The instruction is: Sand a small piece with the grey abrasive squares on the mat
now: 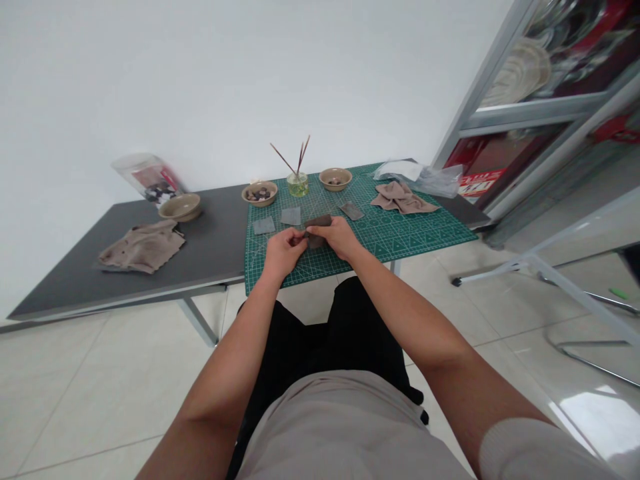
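Observation:
Over the front of the green cutting mat (400,233), my two hands meet. My right hand (342,237) is closed on a dark brown sheet that looks like sandpaper (319,221). Close beside it, my left hand (285,251) has thumb and fingers pinched at the sheet's left edge; whatever is in them is too small and hidden to name. Flat on the mat lie a grey sheet (264,226), another grey sheet (291,216) and a darker one (353,211) to the right.
Behind are a bowl of brown pieces (273,195), a jar with thin sticks (299,188) and a second bowl (327,185). A cloth (400,199) and plastic bag (440,180) lie right. Leftward are another cloth (145,247), a bowl (181,213) and a clear container (145,177).

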### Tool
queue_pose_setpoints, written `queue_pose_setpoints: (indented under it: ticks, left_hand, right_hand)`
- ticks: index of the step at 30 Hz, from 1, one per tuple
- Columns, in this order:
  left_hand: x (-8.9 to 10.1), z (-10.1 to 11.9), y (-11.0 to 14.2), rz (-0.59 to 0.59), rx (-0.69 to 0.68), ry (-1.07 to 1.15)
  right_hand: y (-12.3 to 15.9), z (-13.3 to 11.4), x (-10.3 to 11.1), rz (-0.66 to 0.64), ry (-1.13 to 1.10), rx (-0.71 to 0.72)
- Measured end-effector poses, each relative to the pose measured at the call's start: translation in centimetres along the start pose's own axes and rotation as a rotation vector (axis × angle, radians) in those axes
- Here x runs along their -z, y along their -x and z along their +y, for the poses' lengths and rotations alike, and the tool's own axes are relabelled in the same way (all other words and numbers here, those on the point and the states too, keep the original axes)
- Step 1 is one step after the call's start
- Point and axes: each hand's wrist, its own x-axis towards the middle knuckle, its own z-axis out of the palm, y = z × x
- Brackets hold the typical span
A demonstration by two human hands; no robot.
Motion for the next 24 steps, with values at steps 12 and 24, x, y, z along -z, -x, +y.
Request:
queue_pose_setpoints:
  ticks: [12,24]
  left_hand:
    - [0.06,0.09,-0.03,-0.035,0.008,0.007]
    - [-0.04,0.29,0.08,-0.005,-0.012,-0.048]
  right_hand:
    - [0.19,-0.25,-0.14,0.002,0.033,0.020]
    - [0.05,-0.11,-0.04,-0.007,0.019,0.017]
